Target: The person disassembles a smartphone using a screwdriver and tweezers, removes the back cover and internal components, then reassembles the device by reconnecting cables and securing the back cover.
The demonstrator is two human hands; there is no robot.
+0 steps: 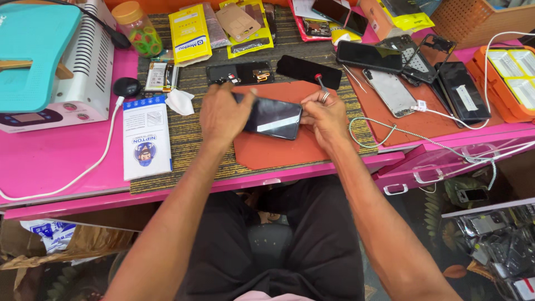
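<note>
A seated person works at a pink bench [67, 161], seen from above. At the bench's far left corner stands a white machine with a teal top [44, 61]; a white cable [83, 173] trails from it toward the near edge. Just right of it lies a white printed packet [146, 136] on a striped brown mat [189, 145]. Near the middle of the bench, on a rust-red pad [278, 150], the left hand [222, 114] is closed around the left end of a dark phone [273, 117], lifting it slightly and tilting it. The right hand [323, 114], touching the phone's right end, pinches a small screwdriver with a red collar [319, 81] that points away from the person. The work appears to be a phone repair, at the stage of opening or fastening the handset; the next move would need the driver tip seated squarely while the left hand steadies the phone. Toward the right edge lie more phones and bare frames [390, 89] and a braided cable [390, 131]. At the far right corner sits an orange parts tray [510, 78].
</note>
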